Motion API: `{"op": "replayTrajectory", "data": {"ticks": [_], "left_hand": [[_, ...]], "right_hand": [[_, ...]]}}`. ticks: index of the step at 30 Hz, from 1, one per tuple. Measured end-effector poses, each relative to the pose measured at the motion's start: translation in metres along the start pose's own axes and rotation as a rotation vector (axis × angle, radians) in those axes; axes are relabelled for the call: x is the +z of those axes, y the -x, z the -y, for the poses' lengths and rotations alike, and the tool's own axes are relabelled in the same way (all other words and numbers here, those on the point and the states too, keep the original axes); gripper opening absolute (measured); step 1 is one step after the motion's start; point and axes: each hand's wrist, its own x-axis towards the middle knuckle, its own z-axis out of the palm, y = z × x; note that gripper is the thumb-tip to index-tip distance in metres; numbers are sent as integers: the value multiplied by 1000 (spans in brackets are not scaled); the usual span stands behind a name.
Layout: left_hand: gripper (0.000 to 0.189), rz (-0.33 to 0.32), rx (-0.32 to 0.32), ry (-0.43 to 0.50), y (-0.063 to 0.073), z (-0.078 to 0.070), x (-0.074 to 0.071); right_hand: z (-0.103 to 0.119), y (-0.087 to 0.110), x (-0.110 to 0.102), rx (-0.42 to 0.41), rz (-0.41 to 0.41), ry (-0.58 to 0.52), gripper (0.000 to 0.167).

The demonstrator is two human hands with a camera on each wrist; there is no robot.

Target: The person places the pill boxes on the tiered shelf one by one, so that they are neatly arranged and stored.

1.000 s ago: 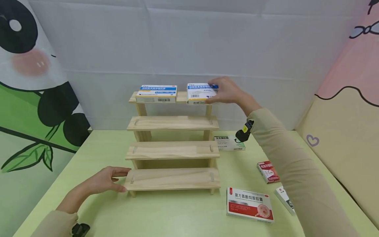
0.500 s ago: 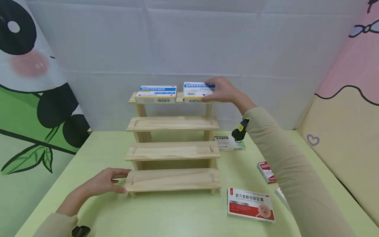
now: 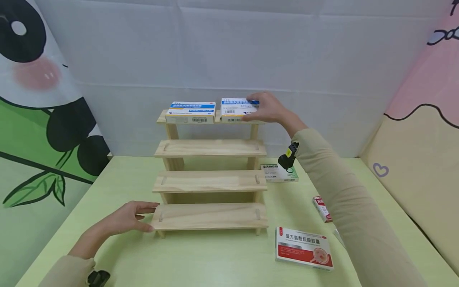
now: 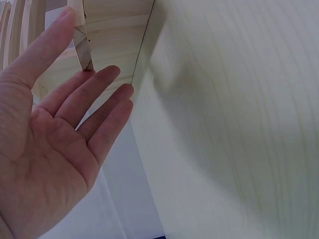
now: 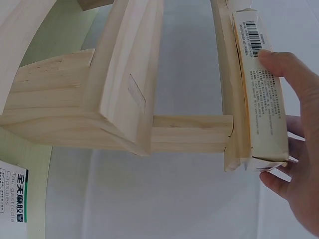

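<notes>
My right hand [image 3: 269, 108] grips the right end of a white-and-blue medicine box [image 3: 233, 108] on the top tier of a wooden stepped stand [image 3: 211, 148]. In the right wrist view, the thumb presses the barcoded side of this box [image 5: 261, 89], and the other fingers are partly hidden behind it. A similar medicine box [image 3: 190, 112] lies to its left on the same tier, a narrow gap between them. At the lowest tier, my left hand [image 3: 125, 218] holds the stand's left end between thumb and index finger; in the left wrist view, the other fingers of this hand [image 4: 65, 124] extend loosely.
Right of the stand lie a white-and-green medicine box [image 3: 277, 173], a small red box [image 3: 322, 209] and a larger red-and-white box [image 3: 304, 249]. My right sleeve [image 3: 344, 199] covers part of another box. A white cloth backdrop [image 3: 201, 48] hangs behind the stand.
My right hand has moved slightly left with the medicine box, bringing it closer to the other box on the top tier. The left hand stays at the stand's lower left end.
</notes>
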Motion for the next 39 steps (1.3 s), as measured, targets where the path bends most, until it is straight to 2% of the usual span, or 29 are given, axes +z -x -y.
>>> {"op": "replayTrajectory", "data": {"ticks": [14,21,29,36,39], "left_hand": [[72,-1,-3,-8,0,-2,0],[71,0,-6,0,0,-1,0],[72,-1,-11,4,1,-2,0],[72,0,-17,8,0,-2,0],[72,2,-18,15,1,-1,0]], "right_hand": [[-2,1,4,49,7,-68,71],[-5,0,7,46,13,-129,69],[-6,1,10,29,-1,-127,67],[-8,1,12,18,-16,-132,70],[-9,2,11,20,-23,-125,77]]}}
